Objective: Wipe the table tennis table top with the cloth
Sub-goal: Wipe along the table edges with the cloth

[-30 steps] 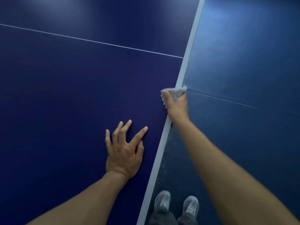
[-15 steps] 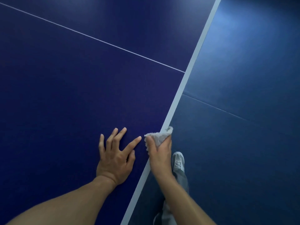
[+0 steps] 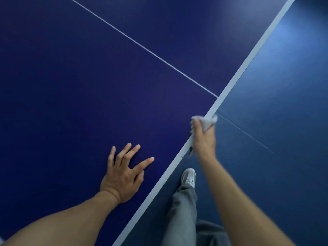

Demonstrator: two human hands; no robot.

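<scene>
The dark blue table tennis table top (image 3: 79, 89) fills the left and middle of the view, with a thin white centre line and a pale white strip along its right edge (image 3: 245, 63). My right hand (image 3: 204, 139) grips a bunched grey-white cloth (image 3: 208, 122) and holds it wrapped over that edge strip, just below where the centre line meets it. My left hand (image 3: 124, 172) lies flat on the table top with its fingers spread, a little left of the edge.
Beyond the table's edge lies a blue floor (image 3: 284, 112) with a faint seam line. My grey trouser leg (image 3: 184, 210) and a light shoe (image 3: 189, 177) stand on it close to the edge, under my right arm.
My right hand slid the cloth down the edge strip towards me, beside my left hand, and has since moved it back up the edge. My left hand stays flat on the table.
</scene>
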